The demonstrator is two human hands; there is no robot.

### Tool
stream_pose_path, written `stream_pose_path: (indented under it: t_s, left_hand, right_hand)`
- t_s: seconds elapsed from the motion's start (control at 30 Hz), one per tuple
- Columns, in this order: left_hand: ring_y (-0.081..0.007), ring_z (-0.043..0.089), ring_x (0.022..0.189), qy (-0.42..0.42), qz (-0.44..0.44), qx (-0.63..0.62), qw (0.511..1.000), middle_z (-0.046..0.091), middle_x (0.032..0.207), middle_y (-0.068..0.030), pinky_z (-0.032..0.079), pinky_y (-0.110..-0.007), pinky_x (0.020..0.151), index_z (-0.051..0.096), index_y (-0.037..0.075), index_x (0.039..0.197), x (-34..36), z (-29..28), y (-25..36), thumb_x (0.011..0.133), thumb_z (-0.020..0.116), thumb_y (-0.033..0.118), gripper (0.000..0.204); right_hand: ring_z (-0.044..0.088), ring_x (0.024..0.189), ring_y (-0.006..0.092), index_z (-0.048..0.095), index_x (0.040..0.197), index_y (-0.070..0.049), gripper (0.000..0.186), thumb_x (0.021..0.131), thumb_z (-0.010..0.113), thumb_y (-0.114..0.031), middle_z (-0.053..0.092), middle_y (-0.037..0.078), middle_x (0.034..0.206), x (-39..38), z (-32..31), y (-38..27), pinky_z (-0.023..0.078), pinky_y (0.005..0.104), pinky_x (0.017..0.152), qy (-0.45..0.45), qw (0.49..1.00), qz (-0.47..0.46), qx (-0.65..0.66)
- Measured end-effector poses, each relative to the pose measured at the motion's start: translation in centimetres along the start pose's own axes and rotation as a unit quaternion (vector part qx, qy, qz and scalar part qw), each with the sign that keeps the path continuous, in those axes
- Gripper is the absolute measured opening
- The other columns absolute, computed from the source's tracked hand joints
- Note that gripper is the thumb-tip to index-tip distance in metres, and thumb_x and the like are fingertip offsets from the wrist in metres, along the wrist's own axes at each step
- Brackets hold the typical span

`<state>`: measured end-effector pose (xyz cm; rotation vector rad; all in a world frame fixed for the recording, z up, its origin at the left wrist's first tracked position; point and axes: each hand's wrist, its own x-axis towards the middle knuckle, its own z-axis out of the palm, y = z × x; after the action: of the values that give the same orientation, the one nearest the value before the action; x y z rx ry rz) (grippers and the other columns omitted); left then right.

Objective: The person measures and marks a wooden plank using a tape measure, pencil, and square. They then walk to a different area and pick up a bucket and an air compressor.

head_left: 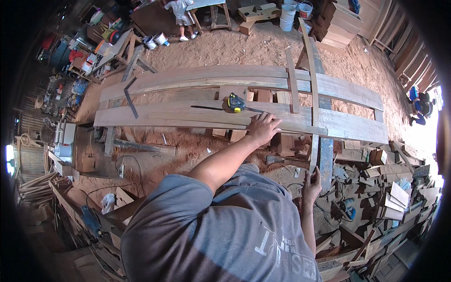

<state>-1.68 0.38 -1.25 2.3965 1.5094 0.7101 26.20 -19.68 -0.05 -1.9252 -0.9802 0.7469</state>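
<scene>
My left hand (264, 129) lies with its fingers stretched out over a thin wooden strip (202, 121), which runs lengthwise on the near plank (354, 125). The near end of a long narrow batten (314, 101) is between the fingers of my right hand (311, 187). That batten crosses both the near plank and the far plank (188, 73). Left of it, a shorter wooden piece (292, 83) also lies across them. A yellow and black tape measure (236, 103) sits beyond my left hand, near a dark thin strip (206, 107). Farther left lies a dark carpenter's square (129, 97).
Trestle supports (325, 155) carry the planks. Wood offcuts (394, 202) are heaped at the right, around a blue power tool (347, 209). Shavings cover the floor (216, 47). A person (181, 14) stands at the far side by a table; buckets (287, 18) stand nearby.
</scene>
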Motion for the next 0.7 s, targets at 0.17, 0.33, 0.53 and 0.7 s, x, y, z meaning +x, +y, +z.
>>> stream_pose_path:
  t_s: [0.17,0.33,0.53,0.7]
  left_hand:
    - [-0.0281,0.060,0.122,-0.004,0.007,0.004,1.000,0.067,0.126,-0.0024,0.047,-0.047,0.103,0.078,0.020,0.133,0.5,0.0,0.4,0.097,0.076,0.040,0.042]
    - [-0.0300,0.061,0.122,-0.007,-0.001,0.010,1.000,0.067,0.125,-0.0024,0.049,-0.048,0.104,0.078,0.021,0.131,0.3,-0.5,0.3,0.095,0.078,0.040,0.040]
    - [-0.0279,0.061,0.123,-0.022,-0.006,0.028,0.999,0.068,0.129,-0.0016,0.050,-0.050,0.102,0.077,0.023,0.134,0.5,-0.5,0.6,0.094,0.079,0.041,0.044]
    - [-0.0303,0.060,0.124,-0.006,0.011,0.011,1.000,0.067,0.129,-0.0044,0.050,-0.049,0.102,0.076,0.020,0.135,0.4,-0.2,0.1,0.096,0.078,0.039,0.043]
  right_hand:
    - [0.058,0.089,0.0112,0.064,0.147,0.000,0.049,0.102,0.078,-0.013,0.065,0.003,0.097,0.5,0.4,2.3,0.053,0.0260,0.084,0.017,0.999,0.018,0.045]
    - [0.063,0.090,0.0146,0.065,0.146,0.001,0.053,0.099,0.081,-0.018,0.070,0.008,0.100,0.4,0.3,1.1,0.054,0.0307,0.085,0.017,1.000,-0.002,-0.021]
    - [0.064,0.085,0.0170,0.060,0.151,0.000,0.061,0.097,0.083,-0.019,0.066,0.013,0.092,0.5,-1.1,1.1,0.054,0.0315,0.083,-0.022,0.993,-0.069,-0.088]
    - [0.071,0.124,0.0419,0.052,0.158,-0.003,0.068,0.099,0.079,-0.024,0.070,0.030,0.135,0.7,-2.1,0.8,0.056,0.0468,0.102,-0.061,0.981,-0.115,-0.141]
